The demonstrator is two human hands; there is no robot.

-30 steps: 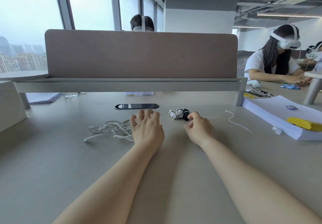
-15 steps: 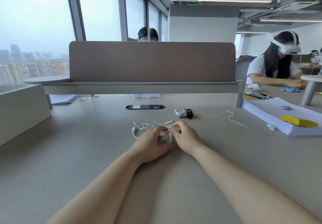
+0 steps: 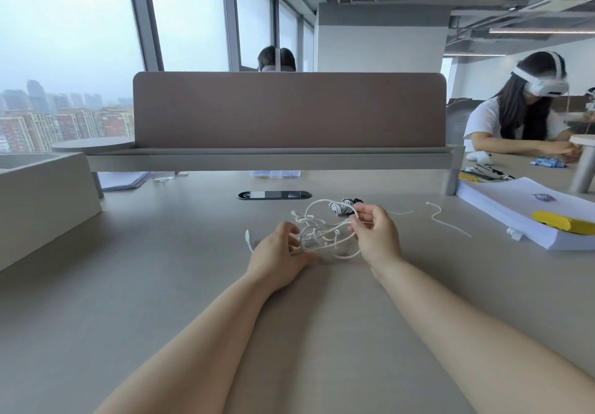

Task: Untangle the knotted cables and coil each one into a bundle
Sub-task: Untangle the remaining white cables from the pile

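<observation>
Grey desk (image 3: pixel 161 285) carries tangled white cable (image 3: pixel 322 235) between hands. Left hand (image 3: pixel 277 257) low, fingers curled into tangle. Right hand (image 3: pixel 378 236) raised, pinching one loop. Left fingertips hidden; coiled bundles (image 3: pixel 343 206) beyond right hand partly blocked.

The tangled cable (image 3: pixel 322 236) is at the middle of the table (image 3: pixel 161 285), held between the left hand (image 3: pixel 280 257) on its left and the right hand (image 3: pixel 378 236) on its right. Just behind it lie the coiled bundles (image 3: pixel 344 206), and behind those, a little left, the cable slot (image 3: pixel 273 195) in the tabletop. The divider panel (image 3: pixel 289 111) stands across the far edge. A loose cord (image 3: pixel 447 220) lies to the right, near the paper stack (image 3: pixel 515 207)
</observation>
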